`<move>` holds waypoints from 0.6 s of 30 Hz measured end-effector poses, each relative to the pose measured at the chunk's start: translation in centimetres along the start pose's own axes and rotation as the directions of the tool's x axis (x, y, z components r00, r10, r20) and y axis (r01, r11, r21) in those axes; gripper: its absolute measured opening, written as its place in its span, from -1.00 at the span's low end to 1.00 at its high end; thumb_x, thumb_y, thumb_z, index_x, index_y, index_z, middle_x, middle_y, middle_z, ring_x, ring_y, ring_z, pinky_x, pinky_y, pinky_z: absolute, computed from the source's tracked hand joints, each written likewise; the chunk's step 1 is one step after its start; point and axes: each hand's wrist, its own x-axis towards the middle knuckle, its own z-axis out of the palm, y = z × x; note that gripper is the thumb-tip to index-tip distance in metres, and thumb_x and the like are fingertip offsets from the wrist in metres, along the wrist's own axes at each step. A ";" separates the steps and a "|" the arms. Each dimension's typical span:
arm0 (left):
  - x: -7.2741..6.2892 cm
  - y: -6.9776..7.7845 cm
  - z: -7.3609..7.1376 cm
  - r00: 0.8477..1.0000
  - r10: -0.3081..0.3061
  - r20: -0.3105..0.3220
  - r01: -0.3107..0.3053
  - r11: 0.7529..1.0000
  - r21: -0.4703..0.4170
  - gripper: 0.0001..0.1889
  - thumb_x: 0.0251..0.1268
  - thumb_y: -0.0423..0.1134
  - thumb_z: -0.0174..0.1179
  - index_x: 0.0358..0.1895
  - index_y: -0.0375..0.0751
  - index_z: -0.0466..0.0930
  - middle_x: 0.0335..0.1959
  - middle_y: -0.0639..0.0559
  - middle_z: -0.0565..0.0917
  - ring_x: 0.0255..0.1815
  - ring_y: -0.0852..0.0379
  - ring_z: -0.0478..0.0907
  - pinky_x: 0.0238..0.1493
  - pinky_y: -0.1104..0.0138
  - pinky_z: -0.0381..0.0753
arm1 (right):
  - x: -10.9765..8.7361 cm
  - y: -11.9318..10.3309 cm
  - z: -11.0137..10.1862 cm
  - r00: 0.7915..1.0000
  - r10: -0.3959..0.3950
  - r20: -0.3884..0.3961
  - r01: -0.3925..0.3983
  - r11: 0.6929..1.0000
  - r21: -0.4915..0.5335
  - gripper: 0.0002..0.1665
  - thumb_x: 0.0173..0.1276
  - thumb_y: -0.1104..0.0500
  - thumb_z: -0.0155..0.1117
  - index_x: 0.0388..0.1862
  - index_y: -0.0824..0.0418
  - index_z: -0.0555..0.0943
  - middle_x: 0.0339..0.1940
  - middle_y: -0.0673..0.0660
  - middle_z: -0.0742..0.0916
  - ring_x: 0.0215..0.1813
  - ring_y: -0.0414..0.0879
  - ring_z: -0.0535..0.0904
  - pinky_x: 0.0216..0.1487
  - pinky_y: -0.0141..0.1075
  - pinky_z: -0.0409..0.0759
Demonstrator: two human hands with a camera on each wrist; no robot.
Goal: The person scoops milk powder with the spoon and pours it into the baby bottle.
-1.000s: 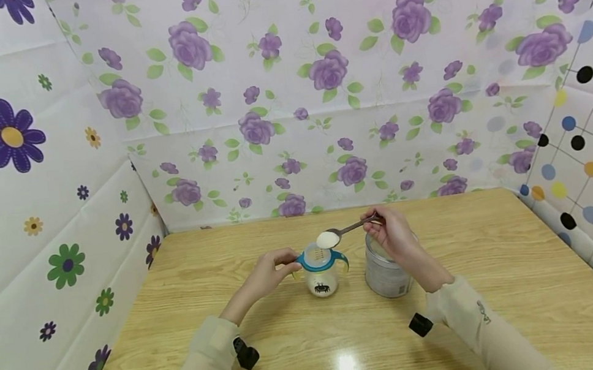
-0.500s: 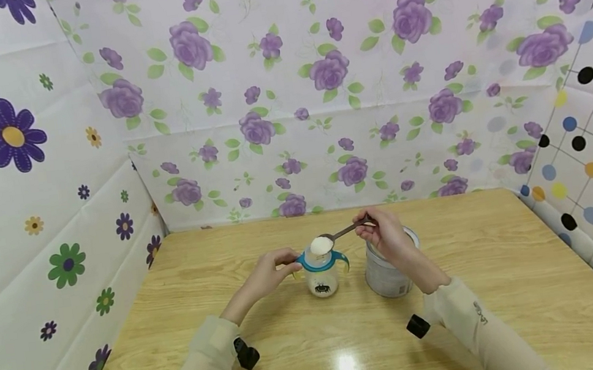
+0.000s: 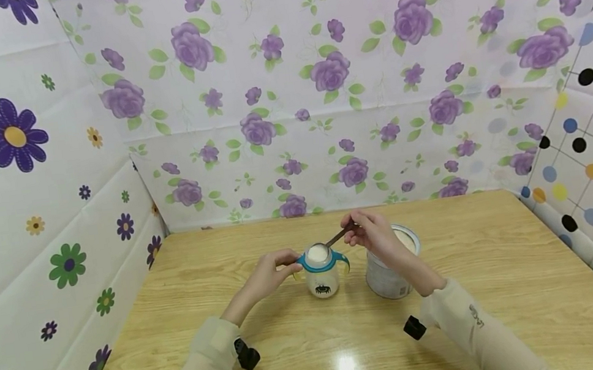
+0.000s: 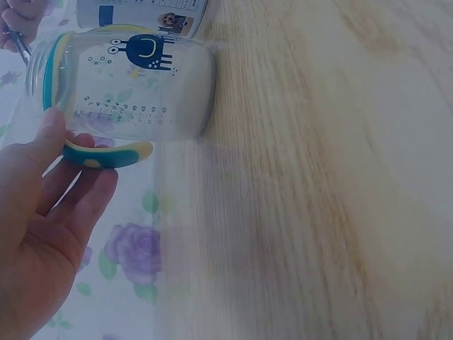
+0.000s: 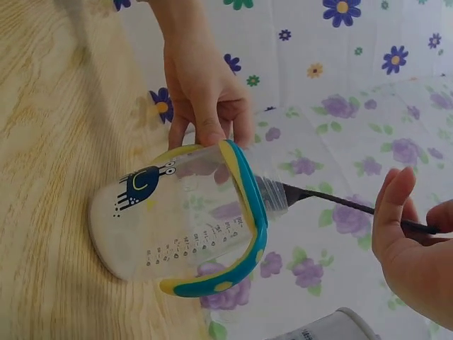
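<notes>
A clear baby bottle (image 3: 322,283) with a blue-and-yellow two-handled collar and a crab print stands upright, open at the top, with pale contents low inside. My left hand (image 3: 271,272) grips its left handle (image 4: 106,154), thumb at the collar. In my right hand (image 3: 372,234) the handle of a dark metal spoon (image 5: 333,198) is pinched. The spoon's bowl is tipped down into the bottle's mouth (image 5: 272,195), and white powder shows there in the head view. Beneath my right forearm stands a can (image 3: 388,275) without a lid, pale powder visible inside.
The can is just right of the bottle on the wooden table (image 3: 295,358). Flowered cloth (image 3: 284,87) hangs behind the table, with patterned cloth at both sides. A small black camera sits on each wrist.
My right hand has moved left and the spoon has tilted down, taking its heaped white powder from above the bottle into its mouth. The left hand and bottle have stayed in place.
</notes>
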 end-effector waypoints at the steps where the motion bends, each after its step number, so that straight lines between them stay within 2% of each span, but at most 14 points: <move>1: 0.0 0.0 0.0 1.000 0.001 0.001 -0.001 1.000 0.001 -0.85 0.36 -0.15 0.19 -0.09 -0.01 0.65 -0.17 0.08 0.72 -0.10 0.14 0.66 -0.11 0.22 0.66 | 0.0 0.0 0.1 1.000 -0.008 0.012 0.008 1.000 -0.026 -0.59 0.62 0.09 -0.17 -0.12 0.42 0.48 -0.38 0.05 0.62 -0.41 -0.25 0.60 -0.38 -0.50 0.61; 7: 0.0 0.0 0.0 1.000 0.014 -0.002 -0.014 1.000 0.003 -0.85 0.36 -0.15 0.18 -0.10 -0.03 0.65 -0.17 0.04 0.72 -0.10 0.12 0.66 -0.11 0.24 0.65 | -0.7 -0.5 0.9 0.991 -0.076 0.109 0.096 0.976 -0.197 -0.51 0.61 0.06 -0.13 0.00 0.54 0.44 -0.31 0.07 0.62 -0.34 -0.20 0.59 -0.33 -0.44 0.61; 8: -0.1 0.5 0.0 1.000 0.010 -0.002 -0.010 1.000 0.001 -0.85 0.37 -0.17 0.17 -0.09 -0.06 0.65 -0.17 0.00 0.72 -0.09 0.08 0.66 -0.11 0.23 0.65 | -0.8 -0.6 1.1 0.987 -0.088 0.131 0.116 0.968 -0.224 -0.51 0.61 0.07 -0.13 0.01 0.54 0.44 -0.32 0.07 0.62 -0.34 -0.19 0.58 -0.32 -0.43 0.62; 10: -0.1 0.4 0.0 1.000 0.015 -0.002 -0.015 1.000 0.004 -0.85 0.37 -0.18 0.17 -0.09 -0.06 0.65 -0.17 0.00 0.72 -0.09 0.07 0.66 -0.11 0.26 0.65 | -1.0 -0.7 1.3 0.978 -0.117 0.171 0.161 0.949 -0.272 -0.53 0.62 0.11 -0.15 0.02 0.55 0.45 -0.32 0.11 0.63 -0.33 -0.15 0.58 -0.33 -0.42 0.62; 14: -0.1 0.6 -0.1 1.000 0.001 0.000 -0.001 1.000 0.010 -0.86 0.37 -0.18 0.17 -0.09 -0.05 0.65 -0.17 0.02 0.72 -0.09 0.09 0.66 -0.12 0.26 0.65 | -1.5 -0.8 1.8 0.962 -0.150 0.229 0.226 0.908 -0.353 -0.59 0.61 0.16 -0.15 0.02 0.50 0.50 -0.23 0.35 0.64 -0.33 -0.14 0.59 -0.33 -0.37 0.63; 15: 0.0 0.1 0.0 1.000 0.002 -0.001 -0.002 1.000 0.012 -0.86 0.37 -0.16 0.18 -0.10 -0.01 0.65 -0.18 0.06 0.72 -0.10 0.13 0.66 -0.13 0.28 0.65 | -1.6 -0.8 1.8 0.959 -0.157 0.238 0.239 0.897 -0.371 -0.60 0.61 0.17 -0.15 0.02 0.49 0.51 -0.19 0.39 0.63 -0.33 -0.14 0.59 -0.33 -0.33 0.64; 18: 0.0 0.2 0.0 1.000 -0.001 -0.003 0.001 1.000 0.012 -0.85 0.36 -0.15 0.18 -0.10 -0.02 0.65 -0.18 0.05 0.72 -0.10 0.12 0.66 -0.12 0.24 0.66 | -1.8 -0.9 2.0 0.948 -0.179 0.263 0.280 0.862 -0.422 -0.64 0.61 0.20 -0.14 0.01 0.42 0.55 -0.15 0.43 0.61 -0.35 -0.09 0.59 -0.34 -0.25 0.65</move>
